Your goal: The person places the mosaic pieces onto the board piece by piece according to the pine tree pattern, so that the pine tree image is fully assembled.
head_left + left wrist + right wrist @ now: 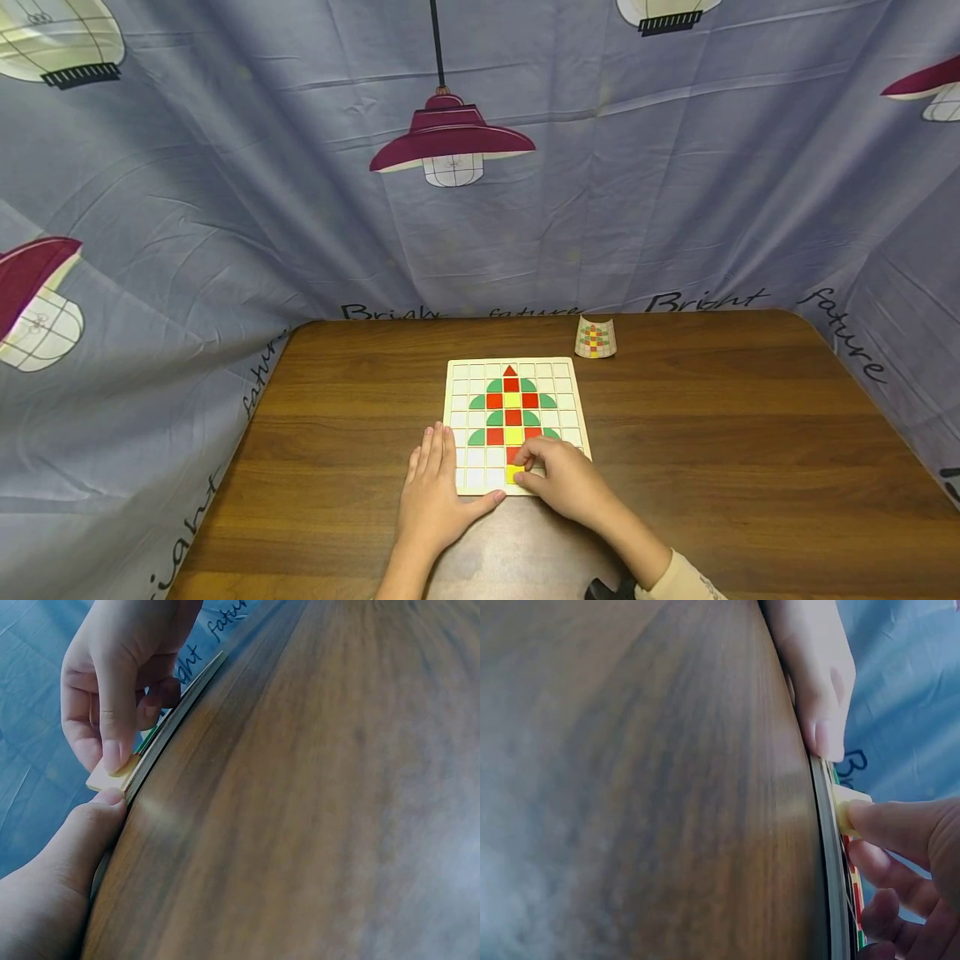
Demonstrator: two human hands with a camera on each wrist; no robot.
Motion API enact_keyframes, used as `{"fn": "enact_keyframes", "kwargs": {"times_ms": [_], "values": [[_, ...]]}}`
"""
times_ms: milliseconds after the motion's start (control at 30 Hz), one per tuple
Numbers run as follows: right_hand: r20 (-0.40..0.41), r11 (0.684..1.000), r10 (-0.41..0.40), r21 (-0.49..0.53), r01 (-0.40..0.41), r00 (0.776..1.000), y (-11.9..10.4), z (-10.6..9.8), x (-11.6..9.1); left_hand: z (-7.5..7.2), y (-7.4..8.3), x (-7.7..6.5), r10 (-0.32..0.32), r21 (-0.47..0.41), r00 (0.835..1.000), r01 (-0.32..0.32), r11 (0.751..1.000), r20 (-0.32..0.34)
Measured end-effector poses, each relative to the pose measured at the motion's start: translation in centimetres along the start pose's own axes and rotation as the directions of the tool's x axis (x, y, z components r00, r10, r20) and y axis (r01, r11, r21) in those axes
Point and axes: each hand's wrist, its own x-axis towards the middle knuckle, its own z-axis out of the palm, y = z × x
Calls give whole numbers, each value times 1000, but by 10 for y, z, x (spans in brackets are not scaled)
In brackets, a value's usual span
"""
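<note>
A square white gridded board (471,477) lies on the table, with red, yellow and green tiles forming a tree with a red triangle on top. My left hand (435,508) rests flat along the board's left edge, its thumb stretched along the front edge. At the front of the middle column, my right hand (566,479) pinches a yellow square tile (514,475) between thumb and fingers. That yellow tile (112,778) sits tilted against the board in the left wrist view, close to the left thumb (90,825). My right hand covers the board's front right part.
Behind the board's right corner stands a small curved card (596,338) printed with a similar tree pattern. The brown wooden table (735,433) reaches back to a blue-grey curtain (570,233) printed with lamps and words. A black object (609,590) sits by the right sleeve.
</note>
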Motion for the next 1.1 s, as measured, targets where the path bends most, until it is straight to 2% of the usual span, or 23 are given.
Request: {"fn": "enact_keyframes", "kwargs": {"times_ms": [233,633,1000,1100], "values": [[-23,997,-72,-20,72,997,2,2,-1,0,0,1,-7,-3,1000,7,1000,6],[-20,988,-132,-84,130,991,7,4,1,0,1,2,-12,-7,1000,12,1000,4],[-33,984,-144,-109,140,989,6,2,-1,1,1,2,-12,-11,1000,12,1000,14],[-46,988,-136,-85,132,990,6,1,-2,0,1,3,-11,-11,1000,11,1000,16]]}}
